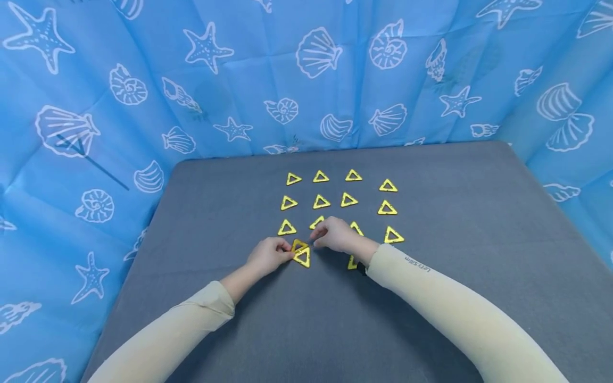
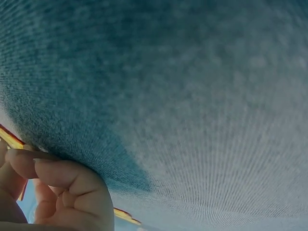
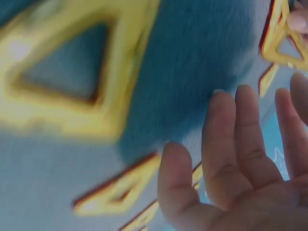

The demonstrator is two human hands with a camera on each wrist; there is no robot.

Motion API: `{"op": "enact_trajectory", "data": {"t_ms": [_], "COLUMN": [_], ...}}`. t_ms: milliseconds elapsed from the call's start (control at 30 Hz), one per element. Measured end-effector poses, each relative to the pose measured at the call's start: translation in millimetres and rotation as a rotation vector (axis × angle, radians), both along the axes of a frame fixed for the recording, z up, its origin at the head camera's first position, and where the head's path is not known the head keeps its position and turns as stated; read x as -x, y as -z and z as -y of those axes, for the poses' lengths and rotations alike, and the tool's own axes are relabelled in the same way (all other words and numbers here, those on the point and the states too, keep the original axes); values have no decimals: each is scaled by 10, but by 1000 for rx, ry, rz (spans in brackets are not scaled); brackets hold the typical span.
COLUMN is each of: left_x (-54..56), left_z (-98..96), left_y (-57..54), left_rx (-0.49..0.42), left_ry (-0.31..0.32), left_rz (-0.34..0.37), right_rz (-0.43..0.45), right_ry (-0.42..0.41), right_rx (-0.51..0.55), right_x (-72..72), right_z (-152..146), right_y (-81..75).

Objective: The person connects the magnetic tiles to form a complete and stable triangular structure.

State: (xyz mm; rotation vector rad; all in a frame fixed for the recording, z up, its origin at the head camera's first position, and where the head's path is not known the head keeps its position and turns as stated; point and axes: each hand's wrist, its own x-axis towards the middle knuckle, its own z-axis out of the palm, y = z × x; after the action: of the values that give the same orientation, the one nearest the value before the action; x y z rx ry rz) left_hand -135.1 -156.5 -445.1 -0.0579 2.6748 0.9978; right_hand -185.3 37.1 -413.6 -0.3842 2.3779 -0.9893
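Head: left fingers [image 1: 283, 245] pinch triangle [image 1: 307, 257], right fingers [image 1: 322, 229] parted.

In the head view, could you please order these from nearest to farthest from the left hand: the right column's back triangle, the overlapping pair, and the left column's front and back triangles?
From the left hand:
1. Overlapping pair, touching it.
2. Left column's front triangle, just beyond it.
3. Left column's back triangle, farther back.
4. Right column's back triangle, far right.

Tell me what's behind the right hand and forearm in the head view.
Parts of three yellow triangles on the gray table show around the right hand and forearm. Their covered portions can't be seen.
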Motion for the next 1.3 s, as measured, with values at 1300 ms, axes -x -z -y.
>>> {"op": "enact_trajectory", "data": {"t_ms": [1300], "left_x": [125], "left_z": [39], "left_y": [-32], "left_rx": [-65], "left_ry": [69], "left_rz": [57], "right_rz": [-7], "right_ry": [-115], "right_rx": [59], "right_x": [-89], "right_z": [-873], "right_y": [-37]}}
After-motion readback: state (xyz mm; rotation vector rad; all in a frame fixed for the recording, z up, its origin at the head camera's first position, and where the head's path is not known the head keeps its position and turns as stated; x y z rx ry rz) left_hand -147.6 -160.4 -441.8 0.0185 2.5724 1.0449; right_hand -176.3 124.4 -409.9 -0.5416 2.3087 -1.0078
